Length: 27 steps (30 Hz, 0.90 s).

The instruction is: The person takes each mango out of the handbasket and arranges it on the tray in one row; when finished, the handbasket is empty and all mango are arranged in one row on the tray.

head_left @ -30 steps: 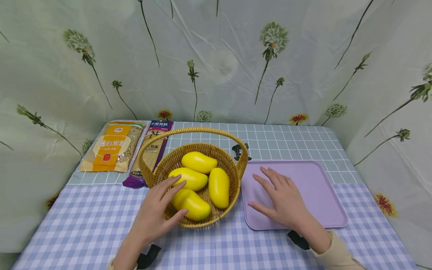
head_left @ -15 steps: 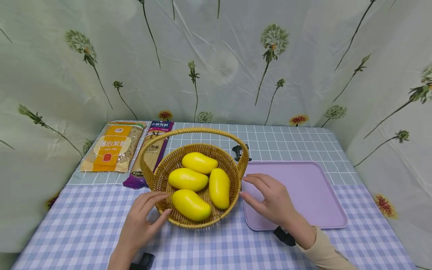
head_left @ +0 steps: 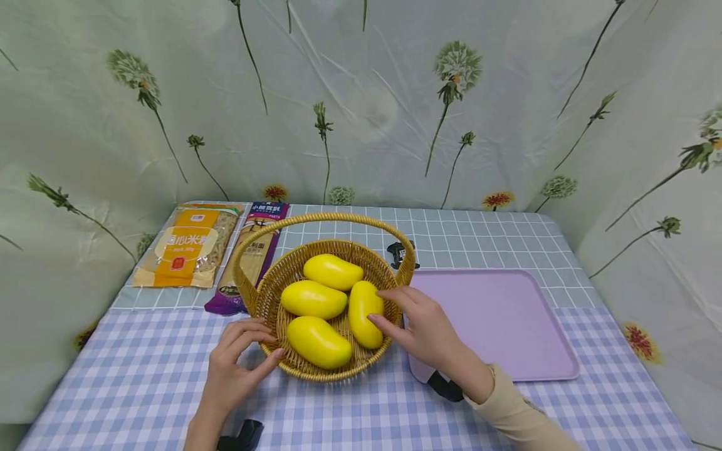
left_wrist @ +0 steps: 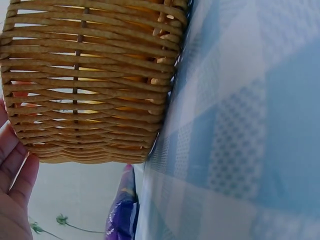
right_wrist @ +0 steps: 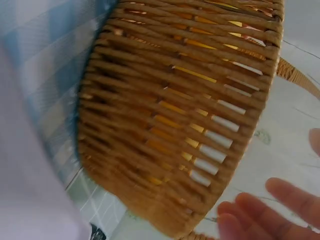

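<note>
A golden wicker basket (head_left: 324,377) with a tall arched handle stands on the table and holds several yellow mangoes. My left hand (head_left: 234,363) grips its left rim; through the weave in the left wrist view, fingertips show on the inner side, with the thumb (left_wrist: 26,177) outside. Over the right rim reaches my right hand (head_left: 424,326), fingers parted and loosely bent. Its fingertips are just above the upright mango (head_left: 363,319) on the right; contact cannot be told. In the right wrist view those fingers (right_wrist: 255,207) hover beyond the rim, holding nothing.
A lilac tray (head_left: 507,326) lies to the right, close beside the basket. At the back left are an orange-labelled food bag (head_left: 188,247) and a purple pasta packet (head_left: 254,250). Behind the basket's right side lies a small black object (head_left: 397,254).
My left hand has drawn back from over the mangoes and taken hold of the basket's left rim. My right hand has moved left from above the tray to over the right-hand mango.
</note>
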Each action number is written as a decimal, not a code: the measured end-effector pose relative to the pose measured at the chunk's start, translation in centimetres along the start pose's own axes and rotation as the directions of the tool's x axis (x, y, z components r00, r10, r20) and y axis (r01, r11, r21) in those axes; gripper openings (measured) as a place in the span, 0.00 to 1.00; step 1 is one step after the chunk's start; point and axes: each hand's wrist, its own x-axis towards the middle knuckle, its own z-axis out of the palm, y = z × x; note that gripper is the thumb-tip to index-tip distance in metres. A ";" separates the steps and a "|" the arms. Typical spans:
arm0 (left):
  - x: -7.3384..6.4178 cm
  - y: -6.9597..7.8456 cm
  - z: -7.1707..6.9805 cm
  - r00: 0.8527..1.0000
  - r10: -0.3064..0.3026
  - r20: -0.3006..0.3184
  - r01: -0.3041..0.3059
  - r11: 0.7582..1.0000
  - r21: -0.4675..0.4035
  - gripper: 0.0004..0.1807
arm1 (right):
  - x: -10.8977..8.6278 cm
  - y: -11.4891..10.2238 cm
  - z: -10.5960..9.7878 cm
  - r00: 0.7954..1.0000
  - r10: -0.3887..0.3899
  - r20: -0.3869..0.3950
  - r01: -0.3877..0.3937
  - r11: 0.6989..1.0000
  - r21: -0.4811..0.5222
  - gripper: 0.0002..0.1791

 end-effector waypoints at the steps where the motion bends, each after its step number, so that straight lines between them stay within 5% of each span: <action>1: 0.3 0.4 0.0 1.000 0.000 -0.005 0.000 1.000 -0.010 0.18 | 0.2 -0.1 0.2 1.000 0.013 0.010 -0.013 1.000 -0.001 0.23; 8: 1.1 1.8 -0.2 1.000 -0.013 -0.024 0.012 0.999 -0.033 0.14 | 1.3 -0.7 1.3 0.989 0.118 0.093 -0.115 0.992 -0.044 0.24; 14: 0.9 1.5 -0.2 1.000 -0.017 -0.026 0.016 0.999 -0.048 0.15 | 2.0 -1.3 1.9 0.922 0.313 0.227 -0.293 0.949 -0.116 0.31; 18: 0.8 1.3 -0.2 0.999 -0.022 -0.026 0.020 0.998 -0.055 0.15 | 2.4 -1.4 2.4 0.880 0.380 0.284 -0.346 0.924 -0.163 0.35; 27: 0.7 1.2 0.0 0.999 -0.025 -0.035 0.022 0.998 -0.063 0.16 | 3.1 -1.3 3.4 0.843 0.433 0.320 -0.359 0.895 -0.266 0.40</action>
